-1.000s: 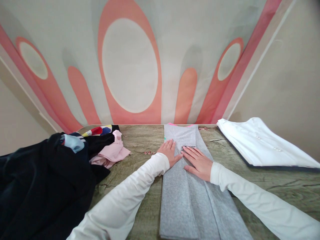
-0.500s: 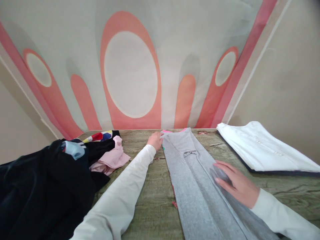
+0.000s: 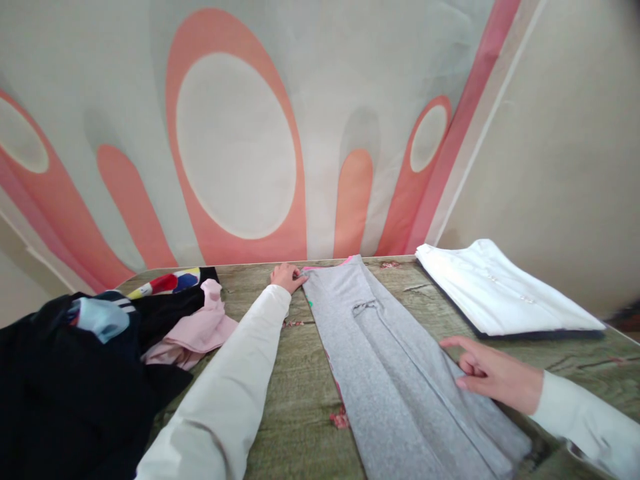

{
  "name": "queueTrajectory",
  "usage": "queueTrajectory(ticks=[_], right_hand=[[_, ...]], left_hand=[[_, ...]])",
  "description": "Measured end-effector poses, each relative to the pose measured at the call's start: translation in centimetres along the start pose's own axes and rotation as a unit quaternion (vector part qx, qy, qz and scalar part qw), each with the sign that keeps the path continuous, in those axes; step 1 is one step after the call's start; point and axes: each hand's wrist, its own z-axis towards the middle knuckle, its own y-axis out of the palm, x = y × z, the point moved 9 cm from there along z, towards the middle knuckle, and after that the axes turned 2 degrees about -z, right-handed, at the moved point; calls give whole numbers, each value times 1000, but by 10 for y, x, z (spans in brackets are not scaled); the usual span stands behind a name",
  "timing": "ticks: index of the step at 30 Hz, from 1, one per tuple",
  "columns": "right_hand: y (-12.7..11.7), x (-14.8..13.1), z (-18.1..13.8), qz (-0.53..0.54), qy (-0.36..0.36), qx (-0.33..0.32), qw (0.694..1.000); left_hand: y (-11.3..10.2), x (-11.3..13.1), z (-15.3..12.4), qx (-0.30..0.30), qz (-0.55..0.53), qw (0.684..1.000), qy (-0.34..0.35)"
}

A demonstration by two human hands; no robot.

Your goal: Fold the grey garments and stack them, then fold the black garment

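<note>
A grey shirt lies lengthwise in front of me, its right side folded inward. Bright pink trim shows at its far end, and bits of coloured print peek out along its left edge. My left hand is at the far left corner of the shirt, fingers closed on the cloth there. By the shirt's right edge is my right hand, index finger stretched out against the cloth and thumb apart from it. The other fingers of that hand are curled, with no cloth visibly gripped.
On the left is a heap of clothes: a large black garment, a pink one and a light blue piece. A folded white garment lies at the right on the wood-patterned table. A patterned wall stands behind.
The view has turned slightly right. My right hand has moved from lying over the shirt to its right edge, and the folded-in side appears flatter. My left hand stays at the far corner.
</note>
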Motion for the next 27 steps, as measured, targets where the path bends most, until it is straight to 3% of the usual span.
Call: queueTrajectory(ticks=[4, 8, 12, 15, 18, 23, 27], right_hand=[[-28, 12, 62, -77, -22, 28, 996], [-56, -2, 122, -180, -34, 130, 974], [-66, -34, 136, -213, -79, 214, 950], [-74, -43, 115, -198, -97, 254, 942], [-76, -29, 77, -128, -68, 243, 959], [-42, -16, 0, -15, -15, 134, 991], [-24, -43, -47, -22, -33, 139, 990]], left_hand=[[-9, -31, -4, -13, 5, 1000, 4], [-21, -62, -17, -7, -26, 999, 33], [-34, -80, -33, 12, -49, 999, 9], [-35, -84, -38, -2, -70, 998, -10], [-35, -92, -37, 7, -98, 994, -43], [-32, -98, -36, 15, -140, 989, -46], [-33, -100, -40, -5, -125, 991, -44]])
